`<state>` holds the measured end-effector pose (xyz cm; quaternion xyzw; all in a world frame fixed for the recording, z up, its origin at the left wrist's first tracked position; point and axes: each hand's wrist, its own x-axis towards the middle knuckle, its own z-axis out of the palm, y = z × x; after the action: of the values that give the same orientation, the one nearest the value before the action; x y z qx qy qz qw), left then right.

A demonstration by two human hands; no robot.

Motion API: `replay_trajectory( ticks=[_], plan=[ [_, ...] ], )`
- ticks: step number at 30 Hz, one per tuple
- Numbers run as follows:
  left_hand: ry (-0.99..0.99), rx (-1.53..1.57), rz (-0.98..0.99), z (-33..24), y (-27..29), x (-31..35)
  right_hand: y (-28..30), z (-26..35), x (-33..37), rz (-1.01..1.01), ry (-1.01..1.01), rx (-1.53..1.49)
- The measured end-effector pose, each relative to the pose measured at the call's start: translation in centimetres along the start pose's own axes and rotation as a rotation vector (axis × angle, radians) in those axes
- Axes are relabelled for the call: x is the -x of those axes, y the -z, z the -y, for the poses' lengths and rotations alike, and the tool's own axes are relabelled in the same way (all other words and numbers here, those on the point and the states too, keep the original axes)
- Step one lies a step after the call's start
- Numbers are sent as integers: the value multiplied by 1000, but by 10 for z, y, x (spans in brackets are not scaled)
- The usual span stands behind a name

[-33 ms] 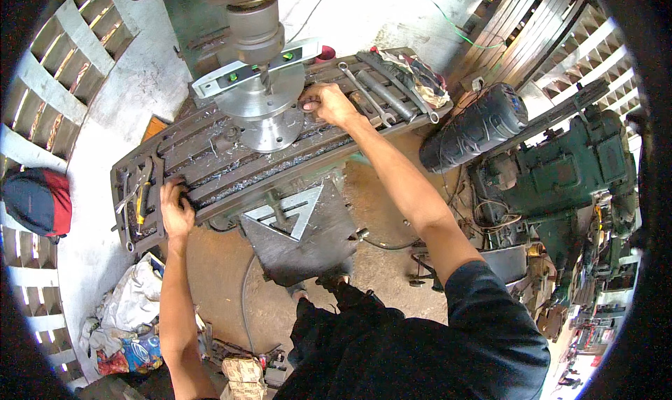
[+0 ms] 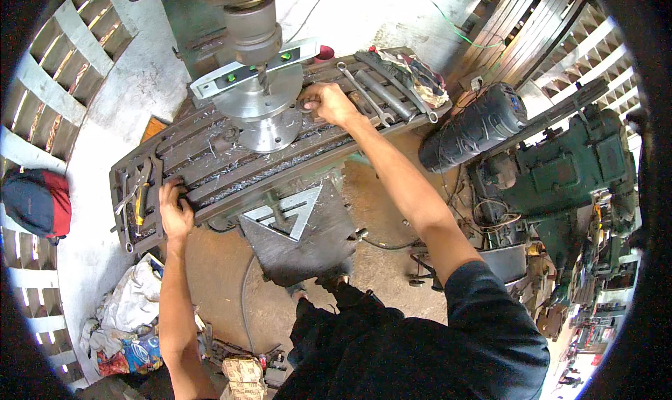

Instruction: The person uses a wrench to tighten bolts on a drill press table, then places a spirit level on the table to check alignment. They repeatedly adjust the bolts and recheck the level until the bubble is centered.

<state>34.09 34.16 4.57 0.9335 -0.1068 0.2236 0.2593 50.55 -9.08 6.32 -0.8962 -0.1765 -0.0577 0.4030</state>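
Note:
A shiny round flanged metal part stands on the slotted machine table, below the spindle. Across its top disc lies a silver spirit level with green vials, beside the tool tip. My right hand is at the right side of the flanged part, fingers bent together; what they pinch, if anything, is hidden. At the table's front left edge rests my left hand, thumb apart from the fingers and nothing seen in it. Metal chips are scattered over the table.
Spanners and a metal bar lie on the table's right end. A yellow-handled tool lies in the left end. A triangular metal frame sits on the ledge in front. A black cylindrical tank and green machine stand right.

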Motion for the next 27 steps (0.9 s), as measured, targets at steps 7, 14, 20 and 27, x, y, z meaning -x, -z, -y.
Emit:
replay_trajectory(
  ticks=[7,14,20,27],
  plan=[
    [1,-13,-4,4,-2,1,78,-26,55,-278,-246,314],
    [10,-15,3,4,-2,2,136,-87,132,-513,-273,289],
    [-21,-49,-18,4,-2,2,181,-138,122,-354,-344,477],
    [-8,-28,-16,3,-2,2,216,-140,128,87,-344,480]
  ],
)
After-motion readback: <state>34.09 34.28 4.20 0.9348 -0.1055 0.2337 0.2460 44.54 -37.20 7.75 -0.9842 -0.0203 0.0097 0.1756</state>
